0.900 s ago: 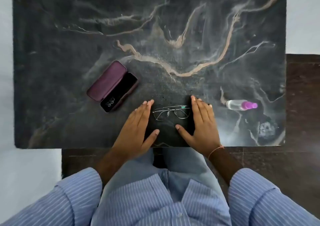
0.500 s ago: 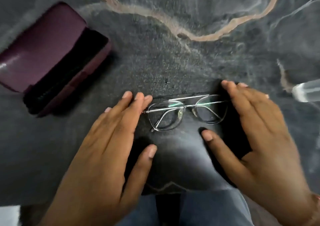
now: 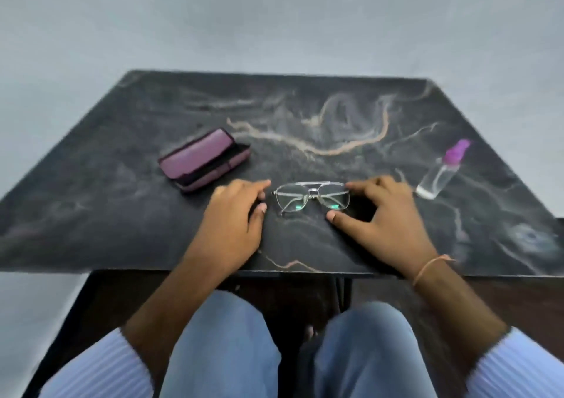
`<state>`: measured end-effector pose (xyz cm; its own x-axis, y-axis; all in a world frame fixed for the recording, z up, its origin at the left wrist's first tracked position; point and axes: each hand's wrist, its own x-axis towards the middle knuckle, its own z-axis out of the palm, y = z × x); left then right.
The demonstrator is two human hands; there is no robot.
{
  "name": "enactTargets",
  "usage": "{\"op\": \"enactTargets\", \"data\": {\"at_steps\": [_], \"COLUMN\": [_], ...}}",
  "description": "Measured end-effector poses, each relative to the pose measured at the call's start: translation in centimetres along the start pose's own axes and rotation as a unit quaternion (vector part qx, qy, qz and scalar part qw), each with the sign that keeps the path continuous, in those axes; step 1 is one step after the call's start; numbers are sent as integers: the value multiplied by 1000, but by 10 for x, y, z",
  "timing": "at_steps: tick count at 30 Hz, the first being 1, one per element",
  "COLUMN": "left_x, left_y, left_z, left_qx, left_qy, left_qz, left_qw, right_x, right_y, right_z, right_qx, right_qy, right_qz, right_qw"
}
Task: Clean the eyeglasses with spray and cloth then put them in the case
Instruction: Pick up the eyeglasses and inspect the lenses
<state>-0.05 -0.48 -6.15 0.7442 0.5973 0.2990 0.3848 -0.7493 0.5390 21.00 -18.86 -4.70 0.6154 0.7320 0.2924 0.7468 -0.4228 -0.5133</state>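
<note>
Head view, somewhat blurred: a purple case (image 3: pixel 204 162) lies open at the left of the dark marble table (image 3: pixel 122 214). The left hand (image 3: pixel 233 217) rests flat, fingers together, just beside the eyeglasses (image 3: pixel 312 197), which lie folded near the front edge. The right hand (image 3: pixel 386 214), fingers loosely spread, touches their right end. A spray bottle (image 3: pixel 441 171) lies farther right.

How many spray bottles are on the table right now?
1. The spray bottle with a purple cap lies on its side on the table, just beyond the right hand. No others show.
</note>
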Motion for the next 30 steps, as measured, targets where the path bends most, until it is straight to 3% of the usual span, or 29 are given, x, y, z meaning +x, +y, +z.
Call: {"op": "enactTargets", "data": {"at_steps": [11, 16, 22, 30], "left_x": [30, 38, 55, 60], "left_y": [6, 10, 20, 24], "left_z": [7, 4, 4, 2], "left_qx": [33, -112, -320, -417], "left_qy": [4, 30, 46, 61], "left_qz": [-8, -14, -45, -66], "left_qw": [999, 993, 945, 904], "right_x": [10, 13, 21, 31], "right_y": [-4, -5, -11, -18], "right_z": [1, 0, 0, 1], "right_qx": [32, 133, 235, 291], "right_qy": [13, 45, 102, 139], "right_qz": [12, 28, 17, -21], "right_qw": [999, 990, 966, 946]}}
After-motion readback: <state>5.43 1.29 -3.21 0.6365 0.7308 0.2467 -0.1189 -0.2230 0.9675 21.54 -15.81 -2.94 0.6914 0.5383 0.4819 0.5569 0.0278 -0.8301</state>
